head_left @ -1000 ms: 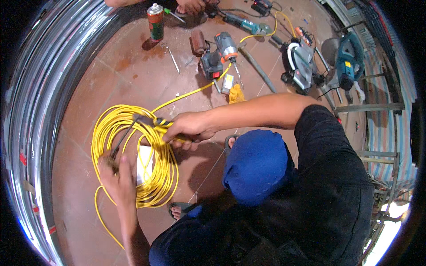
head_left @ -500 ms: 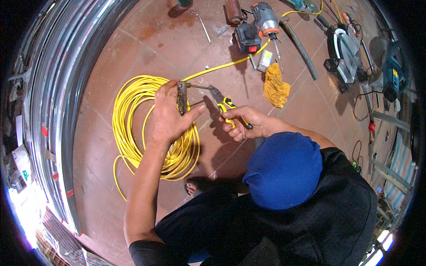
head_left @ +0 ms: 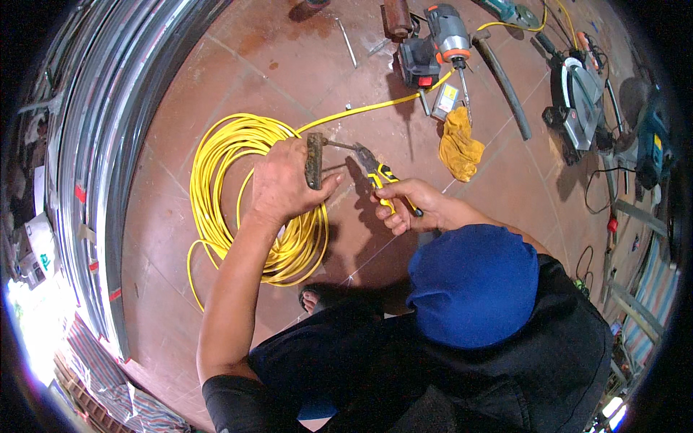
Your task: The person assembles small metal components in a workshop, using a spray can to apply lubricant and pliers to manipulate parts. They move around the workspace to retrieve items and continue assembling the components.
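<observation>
My left hand (head_left: 281,177) is wrapped round a short, dark, worn metal block (head_left: 314,162), its thumb stretched out below. From the block's upper end a thin metal rod (head_left: 339,144) sticks out to the right. Pliers (head_left: 382,177) with yellow and black handles are held in my right hand (head_left: 415,206). Their jaws meet the free end of the rod. Beneath my left hand and forearm lies a loose coil of yellow cable or hose (head_left: 213,195), partly covered by them.
Ahead on the tiled floor (head_left: 289,86) are a cordless drill (head_left: 449,36) with a long bit, a yellow glove (head_left: 460,148) and a long-handled hammer (head_left: 505,83). A circular saw (head_left: 577,101) lies at right. Long metal profiles (head_left: 108,144) line the left. A blue cap (head_left: 473,285) shows low down.
The whole view has shifted a little, with the floor tools now further right and slightly higher. Both hands keep their holds, and the pliers stay at the rod's end.
</observation>
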`<state>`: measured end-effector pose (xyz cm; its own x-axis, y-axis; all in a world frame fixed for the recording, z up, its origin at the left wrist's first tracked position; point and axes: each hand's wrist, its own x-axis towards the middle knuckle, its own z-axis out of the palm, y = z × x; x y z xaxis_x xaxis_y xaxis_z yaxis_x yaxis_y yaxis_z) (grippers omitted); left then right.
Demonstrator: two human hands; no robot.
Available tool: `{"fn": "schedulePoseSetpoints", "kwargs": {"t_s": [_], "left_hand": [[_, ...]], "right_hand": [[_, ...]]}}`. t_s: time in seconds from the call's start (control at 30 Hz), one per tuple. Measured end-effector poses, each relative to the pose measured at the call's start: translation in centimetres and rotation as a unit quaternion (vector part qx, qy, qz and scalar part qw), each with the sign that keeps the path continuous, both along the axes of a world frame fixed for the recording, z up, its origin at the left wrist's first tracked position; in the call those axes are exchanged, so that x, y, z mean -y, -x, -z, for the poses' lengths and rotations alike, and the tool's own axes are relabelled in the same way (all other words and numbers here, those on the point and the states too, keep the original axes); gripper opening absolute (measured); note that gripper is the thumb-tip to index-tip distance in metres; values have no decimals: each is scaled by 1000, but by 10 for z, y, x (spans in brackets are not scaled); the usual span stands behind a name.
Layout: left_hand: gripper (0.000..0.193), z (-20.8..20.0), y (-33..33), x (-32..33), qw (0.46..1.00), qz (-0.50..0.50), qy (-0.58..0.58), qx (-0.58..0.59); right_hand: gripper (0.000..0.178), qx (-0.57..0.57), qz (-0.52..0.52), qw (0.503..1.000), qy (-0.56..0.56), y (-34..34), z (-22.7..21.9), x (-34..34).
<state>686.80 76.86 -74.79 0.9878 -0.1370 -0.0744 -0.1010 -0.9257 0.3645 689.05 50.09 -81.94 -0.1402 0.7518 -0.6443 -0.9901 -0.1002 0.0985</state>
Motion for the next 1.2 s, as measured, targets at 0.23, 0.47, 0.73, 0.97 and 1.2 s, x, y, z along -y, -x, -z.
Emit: {"fn": "schedulePoseSetpoints", "kwargs": {"t_s": [0.23, 0.47, 0.73, 0.97, 1.2], "left_hand": [[60, 0, 3, -6, 998, 17, 23, 63], [66, 0, 8, -3, 1000, 7, 26, -5], [57, 18, 4, 2, 992, 2, 52, 116], [62, 41, 7, 16, 994, -67, 78, 20], [55, 53, 4, 7, 965, -112, 237, -24]], "right_hand": [[21, 49, -20, 998, -27, 0, -7, 0], [23, 22, -25, 999, -36, 5, -3, 0], [19, 14, -8, 1000, -15, 7, 7, 1], [18, 19, 11, 999, 33, 7, 11, -1], [16, 99, 11, 987, 126, 0, 1, -2]]}}
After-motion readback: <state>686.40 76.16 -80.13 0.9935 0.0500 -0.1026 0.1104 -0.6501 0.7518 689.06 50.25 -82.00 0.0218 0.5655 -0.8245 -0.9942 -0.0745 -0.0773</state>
